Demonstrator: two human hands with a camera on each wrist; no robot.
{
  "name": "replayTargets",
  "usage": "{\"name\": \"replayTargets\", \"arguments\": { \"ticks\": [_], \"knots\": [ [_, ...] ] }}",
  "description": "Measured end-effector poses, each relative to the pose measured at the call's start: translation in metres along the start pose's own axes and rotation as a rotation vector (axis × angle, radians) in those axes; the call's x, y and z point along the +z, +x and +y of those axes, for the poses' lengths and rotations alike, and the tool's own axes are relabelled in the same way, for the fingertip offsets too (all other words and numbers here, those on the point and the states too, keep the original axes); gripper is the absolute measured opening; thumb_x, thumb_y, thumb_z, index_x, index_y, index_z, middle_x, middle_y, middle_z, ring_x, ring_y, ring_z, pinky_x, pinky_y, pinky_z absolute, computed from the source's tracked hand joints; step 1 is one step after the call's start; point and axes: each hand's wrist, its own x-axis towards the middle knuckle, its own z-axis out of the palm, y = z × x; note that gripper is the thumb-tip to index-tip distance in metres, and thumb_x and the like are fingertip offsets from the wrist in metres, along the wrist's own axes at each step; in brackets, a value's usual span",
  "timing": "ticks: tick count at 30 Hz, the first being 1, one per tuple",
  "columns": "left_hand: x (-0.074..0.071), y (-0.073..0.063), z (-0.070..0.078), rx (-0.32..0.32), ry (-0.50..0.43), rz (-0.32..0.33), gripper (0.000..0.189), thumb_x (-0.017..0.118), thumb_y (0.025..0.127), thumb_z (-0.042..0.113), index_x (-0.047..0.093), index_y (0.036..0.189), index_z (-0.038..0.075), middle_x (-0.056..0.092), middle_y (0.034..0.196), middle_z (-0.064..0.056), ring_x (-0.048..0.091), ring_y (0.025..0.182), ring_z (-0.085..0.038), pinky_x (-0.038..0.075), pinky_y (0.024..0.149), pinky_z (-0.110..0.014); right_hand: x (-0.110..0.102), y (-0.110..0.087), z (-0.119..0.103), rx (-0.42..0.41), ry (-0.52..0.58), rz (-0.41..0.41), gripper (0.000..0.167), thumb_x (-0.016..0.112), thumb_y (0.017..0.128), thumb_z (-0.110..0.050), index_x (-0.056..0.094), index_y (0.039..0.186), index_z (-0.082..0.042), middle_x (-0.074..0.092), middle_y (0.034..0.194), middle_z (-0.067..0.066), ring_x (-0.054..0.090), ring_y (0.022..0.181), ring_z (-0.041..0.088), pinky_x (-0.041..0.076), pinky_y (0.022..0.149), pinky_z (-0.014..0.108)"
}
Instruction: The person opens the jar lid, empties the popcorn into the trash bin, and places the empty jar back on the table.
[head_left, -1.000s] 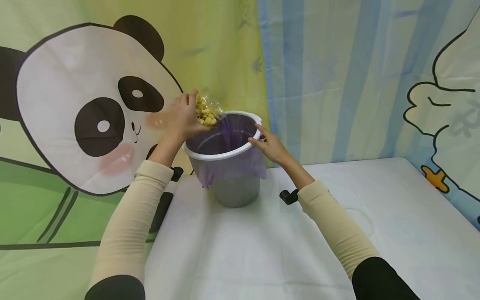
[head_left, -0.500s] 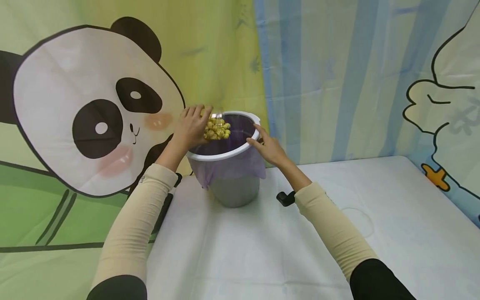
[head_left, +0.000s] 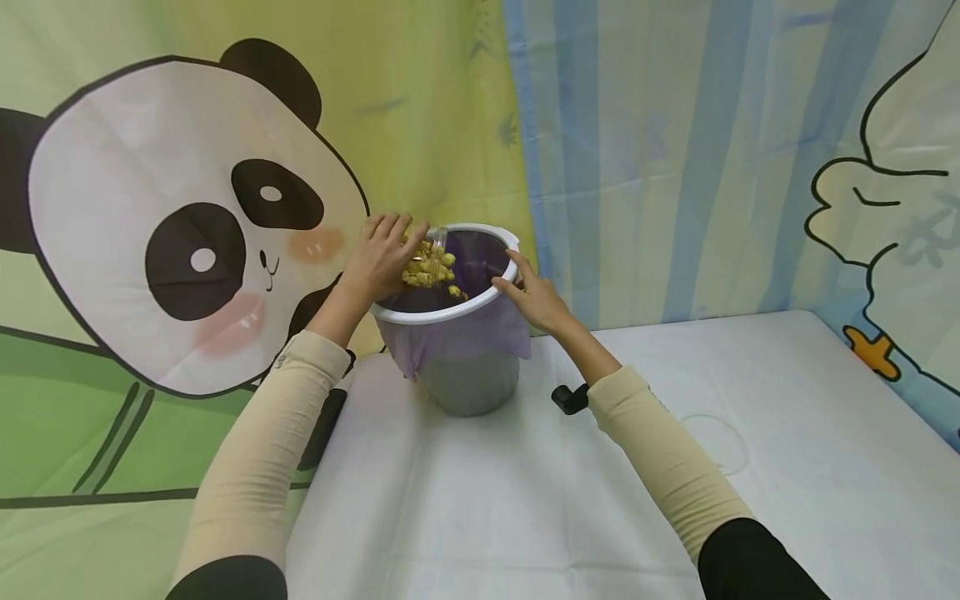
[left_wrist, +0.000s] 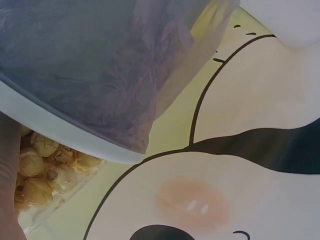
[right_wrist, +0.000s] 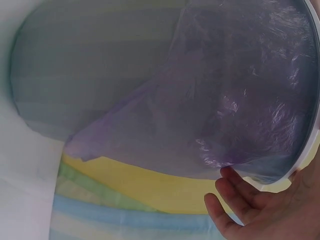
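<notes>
My left hand grips a clear jar of yellow popcorn, tipped mouth-down over the bin's opening. A few pieces hang loose just below the jar's mouth. The grey trash bin stands upright with a white rim, and a purple bag lines it and folds over the outside. In the left wrist view, popcorn shows through the jar wall beside the rim. My right hand holds the rim's right side, several fingers against the bag outside.
A white-covered table carries the bin near its back edge. Behind it hang a panda-print curtain and a blue-striped curtain. A faint clear ring lies on the cloth at right. Black wrist-camera mounts stick out by the sleeves.
My left hand has moved right and down, bringing the jar from beside the bin to over its opening and tipping it further. Popcorn pieces have come out. My right hand stays at the rim.
</notes>
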Motion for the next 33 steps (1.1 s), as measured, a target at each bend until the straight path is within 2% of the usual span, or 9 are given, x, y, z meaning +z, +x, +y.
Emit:
{"name": "replayTargets", "arguments": {
  "ticks": [4, 8, 17, 23, 30, 33],
  "knots": [
    [0.000, 0.000, -0.001, 0.046, 0.012, 0.039, 0.098, 0.084, 0.055, 0.034, 0.034, 0.135, 0.008, 0.042, 0.126, -0.023, 0.040, 0.115, -0.040, 0.029, 0.098, -0.049, 0.001, -0.001, 0.001, -0.001, 0.009, 0.002, 0.068, 0.042, 0.092, -0.054, 0.016, 0.148, -0.025, 0.059, 0.108, 0.018, 0.057, 0.097, 0.030, 0.045, 0.080, 0.044],
    [0.000, -0.001, -0.003, 0.089, 0.021, 0.053, 0.098, 0.084, 0.055, 0.032, 0.034, 0.136, 0.008, 0.041, 0.126, -0.023, 0.038, 0.115, -0.040, 0.028, 0.098, -0.049, 0.001, -0.001, 0.002, -0.004, 0.012, 0.004, 0.068, 0.042, 0.092, -0.053, 0.017, 0.148, -0.024, 0.059, 0.107, 0.018, 0.056, 0.097, 0.030, 0.045, 0.080, 0.045],
    [-0.006, 0.000, -0.008, 0.202, 0.095, 0.135, 0.068, 0.069, 0.074, 0.012, 0.038, 0.135, 0.007, 0.044, 0.124, -0.024, 0.040, 0.115, -0.040, 0.028, 0.102, -0.048, 0.002, -0.001, 0.003, 0.010, 0.025, 0.003, 0.068, 0.042, 0.091, -0.055, 0.017, 0.147, -0.026, 0.058, 0.107, 0.017, 0.055, 0.097, 0.029, 0.045, 0.080, 0.045],
    [-0.011, 0.000, -0.011, 0.250, 0.181, 0.154, 0.069, 0.069, 0.075, 0.006, 0.039, 0.137, 0.010, 0.045, 0.128, -0.022, 0.040, 0.119, -0.038, 0.025, 0.105, -0.045, 0.003, -0.002, 0.002, 0.025, 0.037, -0.011, 0.069, 0.041, 0.090, -0.058, 0.015, 0.147, -0.029, 0.056, 0.109, 0.017, 0.054, 0.099, 0.029, 0.044, 0.081, 0.047],
    [-0.018, 0.005, -0.014, 0.319, 0.229, 0.254, 0.061, 0.067, 0.078, 0.000, 0.043, 0.132, 0.012, 0.046, 0.127, -0.021, 0.042, 0.119, -0.038, 0.026, 0.105, -0.044, 0.003, -0.001, 0.003, 0.012, 0.039, 0.001, 0.068, 0.042, 0.091, -0.056, 0.016, 0.147, -0.028, 0.057, 0.104, 0.016, 0.055, 0.095, 0.029, 0.044, 0.079, 0.046],
    [-0.022, 0.008, -0.014, 0.346, 0.280, 0.242, 0.068, 0.069, 0.075, -0.001, 0.039, 0.135, 0.014, 0.042, 0.131, -0.020, 0.038, 0.122, -0.037, 0.021, 0.107, -0.044, 0.002, 0.000, 0.003, 0.002, 0.038, 0.009, 0.068, 0.042, 0.091, -0.055, 0.017, 0.147, -0.026, 0.057, 0.102, 0.016, 0.055, 0.093, 0.029, 0.045, 0.078, 0.045]
  ]
}}
